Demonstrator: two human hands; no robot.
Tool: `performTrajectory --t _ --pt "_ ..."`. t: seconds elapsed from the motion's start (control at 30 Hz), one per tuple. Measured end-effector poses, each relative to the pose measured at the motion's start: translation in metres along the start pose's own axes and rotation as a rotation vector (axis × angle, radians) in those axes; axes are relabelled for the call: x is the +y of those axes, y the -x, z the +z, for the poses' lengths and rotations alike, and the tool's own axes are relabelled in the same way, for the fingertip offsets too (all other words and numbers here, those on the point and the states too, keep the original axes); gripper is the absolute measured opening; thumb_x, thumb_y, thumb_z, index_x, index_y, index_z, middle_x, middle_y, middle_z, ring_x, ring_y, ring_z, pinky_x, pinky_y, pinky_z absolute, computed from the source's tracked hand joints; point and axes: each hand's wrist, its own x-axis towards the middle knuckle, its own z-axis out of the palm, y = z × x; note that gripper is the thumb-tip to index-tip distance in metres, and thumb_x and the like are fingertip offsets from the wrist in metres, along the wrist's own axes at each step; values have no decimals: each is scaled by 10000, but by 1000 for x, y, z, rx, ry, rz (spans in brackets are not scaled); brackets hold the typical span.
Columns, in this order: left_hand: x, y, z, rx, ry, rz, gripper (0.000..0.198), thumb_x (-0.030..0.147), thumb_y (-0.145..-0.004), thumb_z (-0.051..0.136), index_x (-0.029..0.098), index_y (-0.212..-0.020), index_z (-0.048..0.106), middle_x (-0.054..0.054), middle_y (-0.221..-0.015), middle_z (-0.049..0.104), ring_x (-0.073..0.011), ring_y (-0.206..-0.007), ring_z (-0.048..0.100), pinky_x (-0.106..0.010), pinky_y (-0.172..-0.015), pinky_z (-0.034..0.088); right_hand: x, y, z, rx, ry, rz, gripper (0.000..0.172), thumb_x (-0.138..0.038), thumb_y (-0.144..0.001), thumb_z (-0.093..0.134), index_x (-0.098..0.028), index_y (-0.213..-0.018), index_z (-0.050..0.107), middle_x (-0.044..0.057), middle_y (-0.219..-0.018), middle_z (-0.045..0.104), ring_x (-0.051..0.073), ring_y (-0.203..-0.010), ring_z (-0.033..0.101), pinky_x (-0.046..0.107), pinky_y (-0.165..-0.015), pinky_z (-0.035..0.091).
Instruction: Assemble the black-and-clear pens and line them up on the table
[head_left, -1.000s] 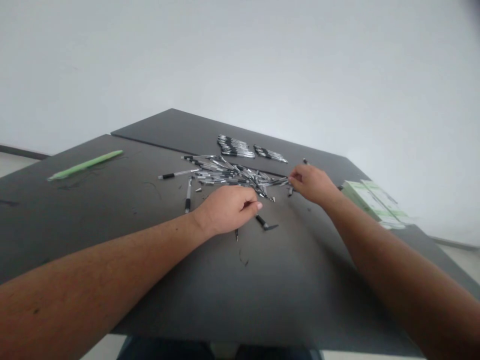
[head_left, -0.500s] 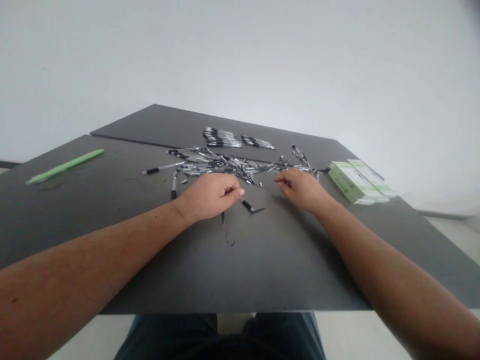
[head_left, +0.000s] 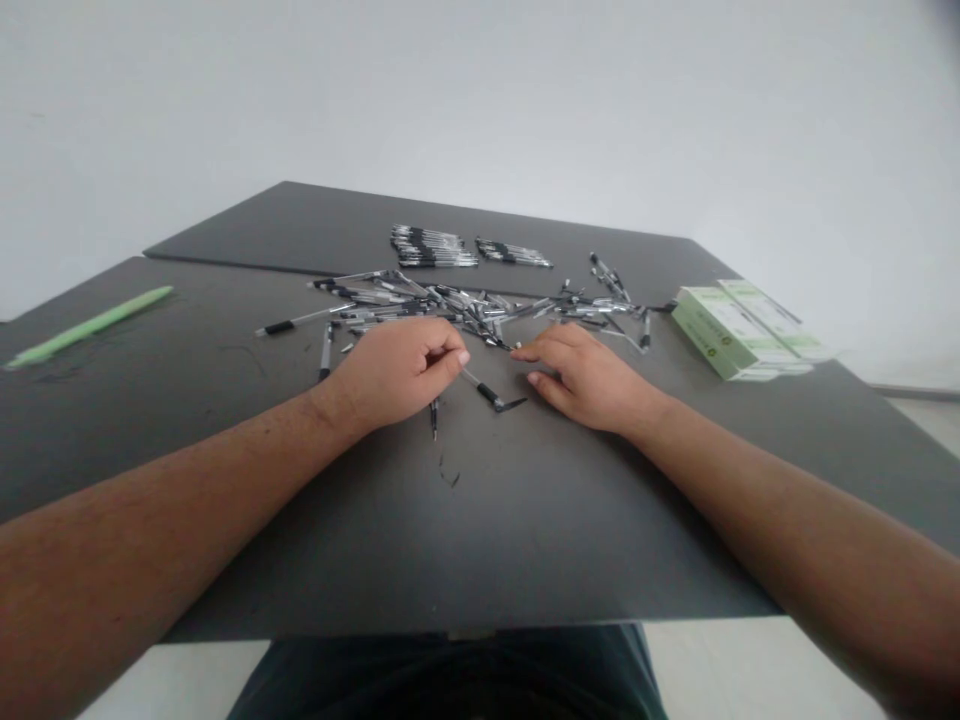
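My left hand is closed just in front of the pen pile, thumb pressed against the curled index finger. The dark-tipped end of a pen pokes out below it, but the fingers hide whether they grip it. By the left fingertips lies a clear pen with a black grip, a thin black piece at its end. My right hand is open, palm down, thumb and forefinger apart. Its forefinger reaches the near edge of the pile, close to a small pale tip piece.
A loose pile of pens spreads across the dark table. Behind it lie two neat rows of pens. Green-and-white boxes are stacked at the right, and a long green stick-like object lies at the left.
My right hand has moved left and forward-facing fingers have spread, the forefinger now nearer the small pieces. My left hand stays closed in about the same place. The view has tilted slightly.
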Motion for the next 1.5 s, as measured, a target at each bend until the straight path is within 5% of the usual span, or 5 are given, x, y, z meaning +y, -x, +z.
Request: performTrajectory --t 0.17,0.57,1.07,1.5 --pt "-8 -3 6 -68 -99 194 345 230 -1056 568 187 -1209 874 -133 -1139 826 -321 -1145 736 -508 -1074 541 -10 0 -5 15 -13 -7 295 -200 -1044 664 -251 -1290 818 138 -1216 835 352 -1153 760 548 -1081 617" --pt "-5 -6 22 -240 -134 164 262 269 -1052 683 247 -1175 914 -129 -1242 805 -342 -1207 670 -523 -1088 488 -9 -3 -8 21 -13 18 274 -182 -1030 666 -253 -1246 820 122 -1156 831 329 -1102 768 502 -1037 632" --pt "1 -9 18 -91 -16 210 240 302 -1097 617 227 -1135 841 -123 -1196 799 -330 -1190 698 -525 -1112 477 -5 -1 -3 47 -18 20 296 -160 -1006 660 -229 -1246 819 125 -1124 842 321 -1064 773 486 -999 631" --pt "29 -5 9 36 130 284 184 323 -1125 598 239 -1100 761 -74 -1116 828 -287 -1155 733 -480 -1103 519 -47 -2 -15 256 -183 16 224 -168 -1034 701 -297 -1173 821 19 -1006 834 214 -882 759 365 -838 627"
